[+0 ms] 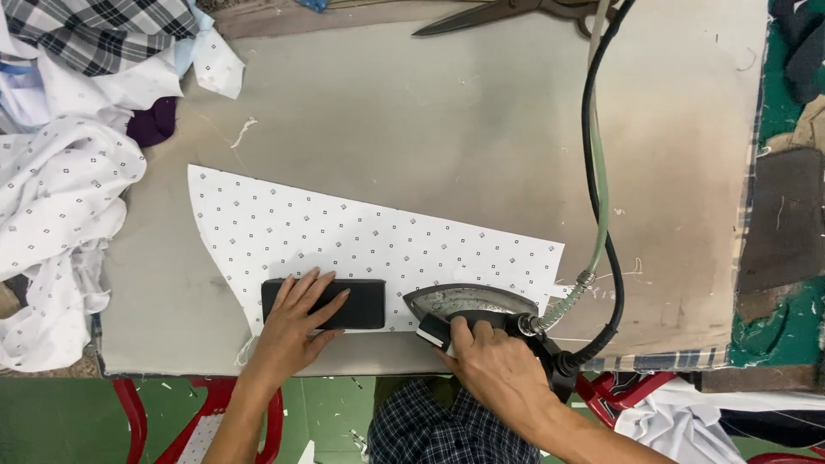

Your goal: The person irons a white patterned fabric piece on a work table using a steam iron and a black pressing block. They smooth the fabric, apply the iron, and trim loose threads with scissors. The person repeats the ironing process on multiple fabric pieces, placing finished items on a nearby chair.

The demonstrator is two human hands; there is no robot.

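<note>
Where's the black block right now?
In the head view the black block lies on the spotted white fabric piece near the table's near edge, under the left hand, just left of the iron held by the right hand.

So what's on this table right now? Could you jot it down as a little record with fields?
surface: padded table, stained
cloth: white dotted piece lying flat
left hand: flat on a black block that lies on the cloth
right hand: gripping the iron by its handle
iron: on the cloth's near edge, tip toward the block
hoses: black and green, running from the iron across the table
far edge: scissors
left side: heap of shirts
</note>
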